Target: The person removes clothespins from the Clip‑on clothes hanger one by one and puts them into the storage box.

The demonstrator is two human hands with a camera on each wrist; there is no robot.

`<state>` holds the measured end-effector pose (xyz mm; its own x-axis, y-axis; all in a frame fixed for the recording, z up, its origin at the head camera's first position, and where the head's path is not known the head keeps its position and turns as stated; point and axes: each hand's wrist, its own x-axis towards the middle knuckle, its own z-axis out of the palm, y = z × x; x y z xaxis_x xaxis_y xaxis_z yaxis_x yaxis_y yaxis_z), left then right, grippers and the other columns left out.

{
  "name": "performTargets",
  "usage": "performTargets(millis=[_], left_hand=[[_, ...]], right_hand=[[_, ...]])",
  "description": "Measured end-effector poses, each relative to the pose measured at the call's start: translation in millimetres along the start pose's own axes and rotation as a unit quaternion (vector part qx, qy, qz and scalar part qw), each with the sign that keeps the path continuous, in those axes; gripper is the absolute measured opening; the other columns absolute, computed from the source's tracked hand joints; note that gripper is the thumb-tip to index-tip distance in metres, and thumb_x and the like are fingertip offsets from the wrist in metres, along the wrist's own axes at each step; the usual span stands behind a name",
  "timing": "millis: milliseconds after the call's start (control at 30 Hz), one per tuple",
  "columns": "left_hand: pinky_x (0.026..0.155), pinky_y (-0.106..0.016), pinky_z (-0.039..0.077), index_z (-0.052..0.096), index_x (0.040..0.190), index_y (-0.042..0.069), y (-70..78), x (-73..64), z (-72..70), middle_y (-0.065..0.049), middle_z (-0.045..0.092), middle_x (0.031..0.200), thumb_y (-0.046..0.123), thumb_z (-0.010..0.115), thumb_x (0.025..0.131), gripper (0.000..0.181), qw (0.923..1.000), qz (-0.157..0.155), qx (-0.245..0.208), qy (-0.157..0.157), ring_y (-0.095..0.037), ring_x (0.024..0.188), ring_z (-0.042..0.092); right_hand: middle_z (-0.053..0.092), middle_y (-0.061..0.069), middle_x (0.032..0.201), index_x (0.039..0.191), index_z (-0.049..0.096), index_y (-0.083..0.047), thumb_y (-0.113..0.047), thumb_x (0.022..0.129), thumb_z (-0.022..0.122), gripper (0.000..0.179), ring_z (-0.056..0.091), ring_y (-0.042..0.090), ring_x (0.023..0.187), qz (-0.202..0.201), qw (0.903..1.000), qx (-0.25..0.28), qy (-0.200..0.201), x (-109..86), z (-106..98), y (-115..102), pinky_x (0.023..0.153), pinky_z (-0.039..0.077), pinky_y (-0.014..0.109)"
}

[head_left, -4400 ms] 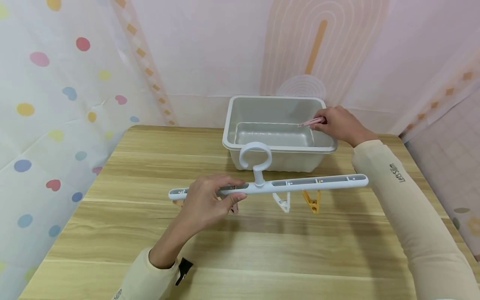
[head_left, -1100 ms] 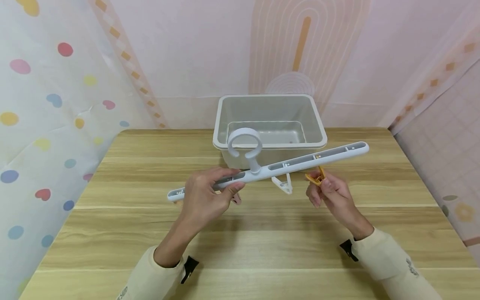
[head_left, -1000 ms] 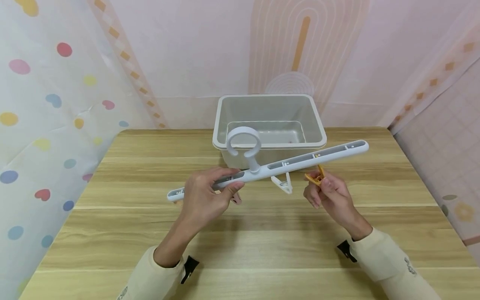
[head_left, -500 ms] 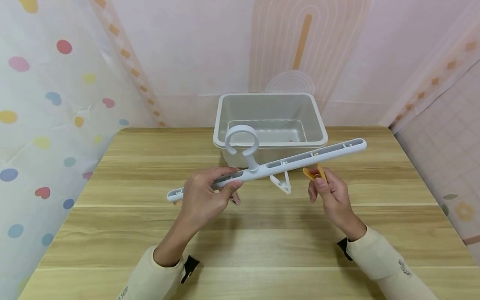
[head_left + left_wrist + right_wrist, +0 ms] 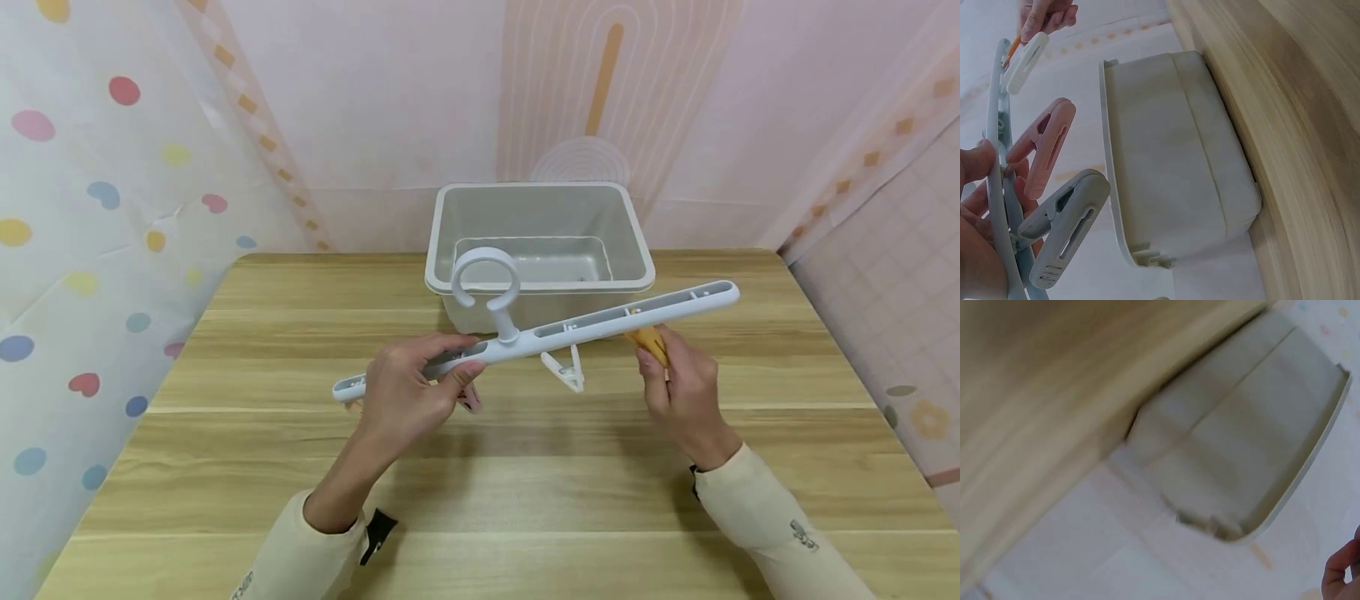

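Storage bin (image 5: 547, 305), pale grey and open-topped, stands at the far side of a wood-grain table (image 5: 270, 475), near the patterned backdrop (image 5: 360, 125). Its inside floor is partly visible and shows one faint speck toward the right, too small to identify; the near wall and a raised hook hide the rest.

In front of the bin, held above the table, is a pale blue-white hanger (image 5: 551, 335). Its bar slopes up toward the right, and its open ring hook (image 5: 487, 257) overlaps the bin's near rim in the head view.

The left hand (image 5: 408, 383) grips the bar left of the hook, thumb on the near side. The right hand (image 5: 688, 392) pinches an orange clip (image 5: 648, 340) under the bar's right half; the right wrist view shows only part of that hand, without its hold.

Counted: one bin, one hanger, two hands, and at least four clips along the bar: the orange one, a white clip (image 5: 1027, 64), a pink clip (image 5: 1047, 159) and a grey clip (image 5: 1085, 203). A peach sliver (image 5: 355, 406) shows below the bar's left end; whether it is another clip cannot be told. Two cream sleeves (image 5: 768, 504) reach in from the near edge.
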<state>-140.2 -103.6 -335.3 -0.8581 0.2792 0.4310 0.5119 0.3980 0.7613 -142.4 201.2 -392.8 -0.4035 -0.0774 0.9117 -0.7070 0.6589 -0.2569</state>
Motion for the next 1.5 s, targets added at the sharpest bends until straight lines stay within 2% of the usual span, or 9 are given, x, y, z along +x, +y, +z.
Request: performTargets(millis=[133,300,400,567,667,767,900,1233,1500], left_hand=[[0.054,-0.021,0.047,0.077,0.109,0.007,1.2,0.0,-0.8,0.001,0.073,0.060,0.011,0.081,0.086,0.024,1.0000,-0.007,0.004,0.000,-0.005,0.053,0.070],[0.055,-0.021,0.044,0.077,0.108,0.007,1.7,0.3,-0.4,0.003,0.073,0.060,0.013,0.082,0.086,0.024,0.9997,-0.006,0.022,0.007,-0.005,0.054,0.070],[0.054,-0.021,0.043,0.077,0.107,0.007,1.2,0.8,-0.2,0.002,0.073,0.060,0.013,0.082,0.085,0.023,0.9995,-0.003,0.029,0.012,-0.006,0.054,0.071],[0.053,-0.021,0.041,0.077,0.106,0.008,0.4,1.5,-0.1,0.003,0.073,0.059,0.012,0.082,0.085,0.022,0.9995,-0.006,0.028,0.012,-0.005,0.054,0.070],[0.054,-0.021,0.042,0.078,0.107,0.009,1.3,1.7,-0.5,0.004,0.073,0.060,0.014,0.082,0.085,0.022,0.9995,-0.012,0.029,0.011,-0.004,0.054,0.070],[0.055,-0.021,0.042,0.077,0.107,0.009,1.9,1.6,-0.9,0.004,0.073,0.059,0.014,0.082,0.085,0.023,0.9994,-0.014,0.031,0.011,-0.004,0.054,0.070],[0.052,-0.022,0.040,0.077,0.108,0.009,1.9,1.2,-2.0,0.004,0.073,0.059,0.014,0.082,0.085,0.024,0.9993,-0.018,0.032,0.012,-0.003,0.055,0.070],[0.046,-0.023,0.035,0.078,0.106,0.011,0.3,1.7,-3.5,0.006,0.073,0.060,0.015,0.082,0.086,0.021,0.9989,-0.006,0.045,0.011,-0.003,0.053,0.069],[0.048,-0.023,0.037,0.079,0.106,0.011,-1.1,2.6,-1.6,0.007,0.072,0.061,0.016,0.082,0.086,0.021,0.9986,0.005,0.051,0.013,0.000,0.053,0.068]], right_hand=[[0.059,0.013,0.065,0.100,0.065,0.014,-0.036,0.109,0.046,0.054,0.048,0.020,0.052,-0.013,0.9992,-0.036,-0.010,3.6,-4.2,1.9,0.050,0.040,0.034],[0.054,0.007,0.064,0.100,0.061,0.014,-0.028,0.109,0.046,0.045,0.049,0.006,0.060,0.060,0.9860,0.134,-0.080,5.6,-7.9,-0.5,0.056,0.040,0.021],[0.055,0.003,0.068,0.106,0.064,0.006,-0.012,0.109,0.043,0.028,0.051,0.005,0.063,0.132,0.9405,0.285,-0.129,6.8,-11.8,-5.7,0.060,0.042,0.021],[0.052,0.005,0.070,0.119,0.063,-0.009,-0.004,0.109,0.031,0.033,0.050,0.016,0.063,0.208,0.8229,0.485,-0.211,8.0,-17.6,-5.7,0.065,0.045,0.028],[0.047,0.009,0.070,0.124,0.061,-0.015,-0.009,0.111,0.030,0.034,0.047,0.019,0.061,0.208,0.7926,0.520,-0.240,7.4,-17.5,-2.7,0.060,0.043,0.031],[0.046,0.008,0.070,0.125,0.060,-0.016,-0.011,0.111,0.031,0.033,0.047,0.017,0.060,0.204,0.8050,0.502,-0.241,7.3,-16.8,-3.4,0.057,0.042,0.032],[0.044,0.007,0.068,0.122,0.060,-0.013,-0.004,0.110,0.033,0.031,0.047,0.013,0.059,0.201,0.8456,0.443,-0.221,7.9,-15.4,-7.9,0.053,0.043,0.029],[0.048,0.004,0.062,0.107,0.059,0.012,-0.004,0.106,0.048,0.020,0.042,0.000,0.054,0.101,0.9697,0.162,-0.152,4.2,-13.0,-7.4,0.049,0.037,0.016],[0.053,0.008,0.063,0.098,0.059,0.013,-0.036,0.110,0.039,0.054,0.044,0.009,0.052,0.007,0.9916,-0.018,-0.128,4.7,-16.3,2.7,0.047,0.038,0.022]])
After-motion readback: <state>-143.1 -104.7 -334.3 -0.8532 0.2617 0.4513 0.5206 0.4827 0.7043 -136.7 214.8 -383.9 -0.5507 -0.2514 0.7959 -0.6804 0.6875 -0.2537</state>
